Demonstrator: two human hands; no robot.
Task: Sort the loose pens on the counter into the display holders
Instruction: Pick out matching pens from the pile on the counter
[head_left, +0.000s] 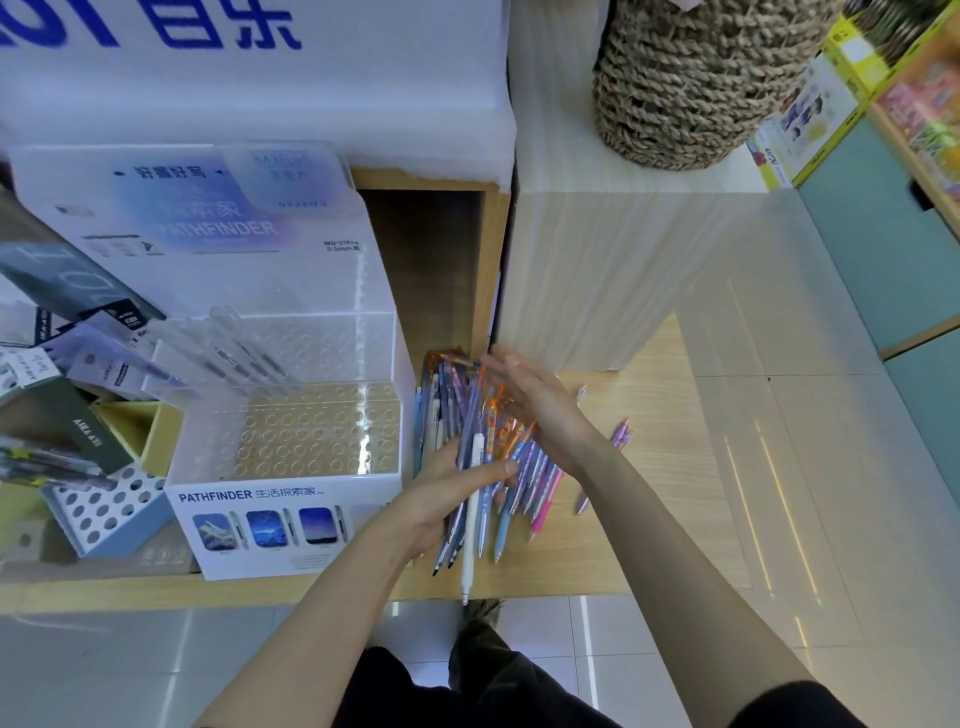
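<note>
A bundle of several pens (480, 457), blue, purple, orange, pink and white, lies between my two hands over the wooden counter (649, 467). My left hand (447, 493) grips the bundle from below, thumb across the white pen. My right hand (530, 400) presses flat against the bundle's right side with straight fingers. A clear PATHFINDER display holder (291, 467) with rows of round holes stands just left of the pens; a few clear pens stand in its upper tier. Loose purple pens (621, 434) lie on the counter to the right.
A smaller blue-and-white holder with round holes (104, 506) sits at the left among dark pen boxes. A woven basket (691, 88) stands on the raised shelf behind. A wooden cubby (431, 260) opens behind the pens. Tiled floor lies beyond the counter's right edge.
</note>
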